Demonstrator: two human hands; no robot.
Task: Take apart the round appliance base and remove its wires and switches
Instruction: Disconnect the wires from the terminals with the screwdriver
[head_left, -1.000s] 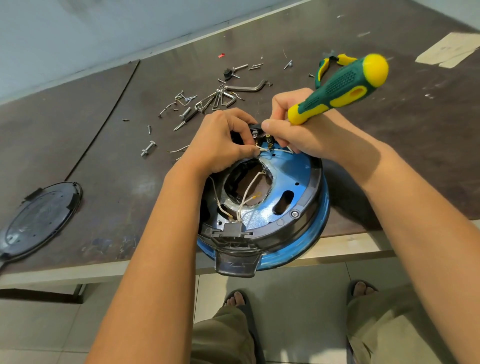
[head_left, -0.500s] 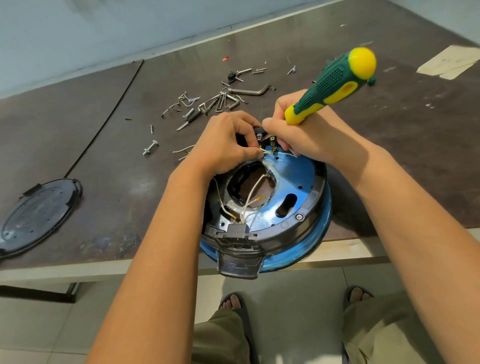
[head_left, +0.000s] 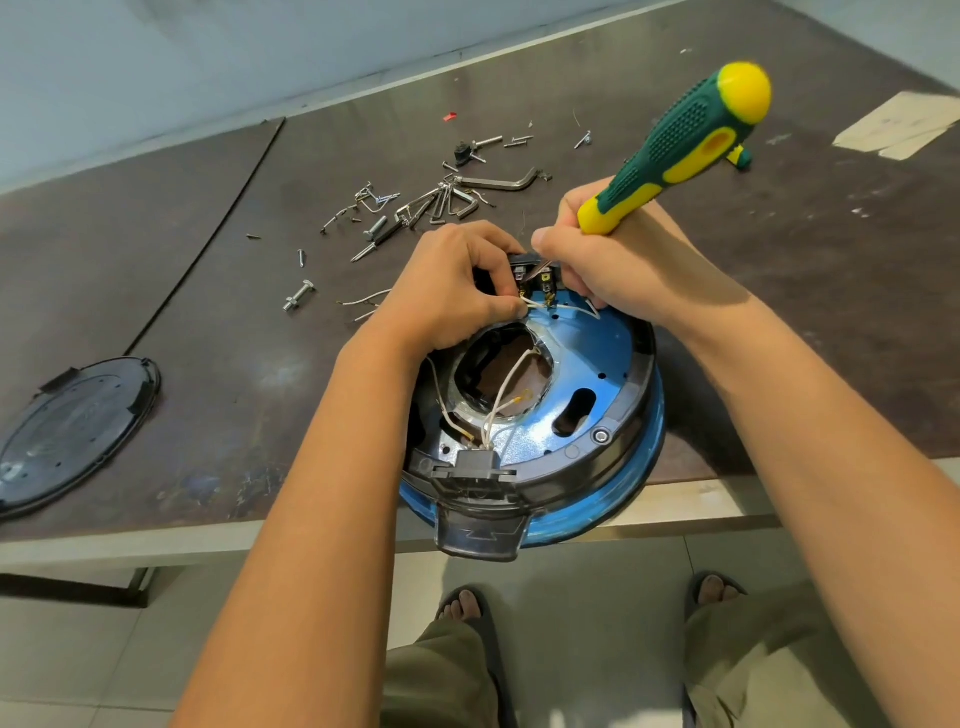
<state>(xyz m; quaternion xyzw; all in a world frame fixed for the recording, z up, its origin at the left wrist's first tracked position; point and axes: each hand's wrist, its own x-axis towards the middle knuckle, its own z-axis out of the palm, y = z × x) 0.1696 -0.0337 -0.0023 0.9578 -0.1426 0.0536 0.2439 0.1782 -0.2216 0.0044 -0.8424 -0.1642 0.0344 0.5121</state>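
The round appliance base (head_left: 597, 364), blue metal inside a black plastic ring, lies upside down at the table's front edge, partly overhanging it. White wires (head_left: 506, 395) run from a black connector block (head_left: 475, 460) at its near side across the central hole to a black switch (head_left: 535, 275) at its far rim. My left hand (head_left: 447, 286) pinches a white wire right at the switch terminals. My right hand (head_left: 613, 265) grips a green and yellow screwdriver (head_left: 675, 145), its tip down on the switch terminals and its handle tilted up to the right.
Loose screws, bolts and hex keys (head_left: 447, 202) lie scattered on the dark table (head_left: 208, 312) beyond the base. A black round cover plate (head_left: 72, 431) sits at the left near the front edge. Tape patches (head_left: 898, 130) mark the far right. Below are floor tiles and sandalled feet.
The screwdriver handle has swung more upright and its tip has come down onto the switch terminals. My left hand stays pinched on the wire at the switch.
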